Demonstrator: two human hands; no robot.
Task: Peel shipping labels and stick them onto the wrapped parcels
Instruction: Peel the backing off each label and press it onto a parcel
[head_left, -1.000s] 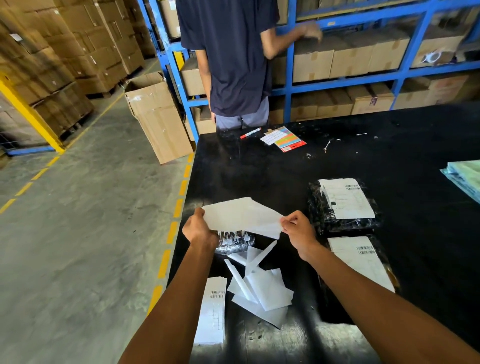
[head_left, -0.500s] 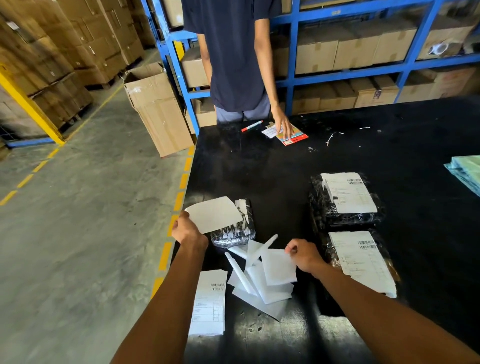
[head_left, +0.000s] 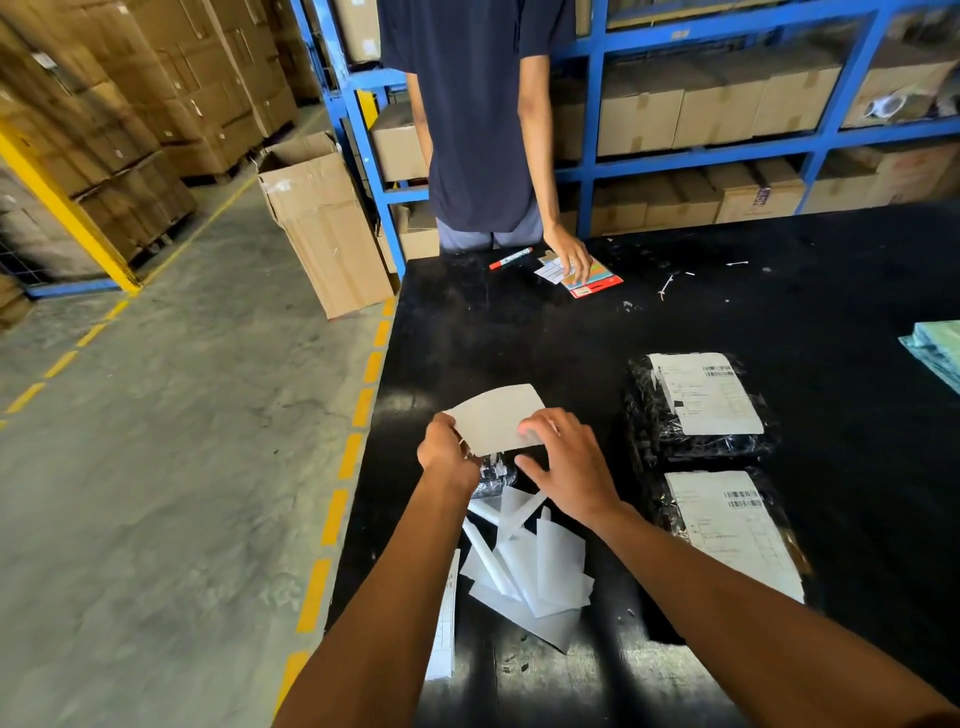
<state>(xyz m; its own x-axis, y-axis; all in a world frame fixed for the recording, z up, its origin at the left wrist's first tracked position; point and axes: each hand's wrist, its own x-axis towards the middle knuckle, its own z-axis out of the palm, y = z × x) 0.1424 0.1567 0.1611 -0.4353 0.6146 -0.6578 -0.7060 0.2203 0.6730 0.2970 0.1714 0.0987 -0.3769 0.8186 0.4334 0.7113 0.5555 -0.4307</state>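
My left hand (head_left: 448, 453) pinches the left edge of a blank-side-up white label (head_left: 493, 415), which is held curved just above a small black wrapped parcel (head_left: 496, 474) near the table's left edge. The parcel is mostly hidden by the label and my hands. The straight fingers of my right hand (head_left: 569, 462) lie over the label's right edge, thumb spread below. Two larger black parcels (head_left: 649, 410) (head_left: 657, 506) to the right each carry a printed label.
A heap of peeled backing papers (head_left: 530, 571) lies between my forearms, and a stack of printed labels (head_left: 444, 623) sits at the black table's (head_left: 519, 343) left edge. Across it a person rests a hand on a coloured card (head_left: 597, 283) beside a red marker (head_left: 511, 258). Teal sheets (head_left: 935, 353) far right.
My right hand left the peeled backing on the heap and came back up onto the label's right edge. My left hand kept the label over the small parcel.
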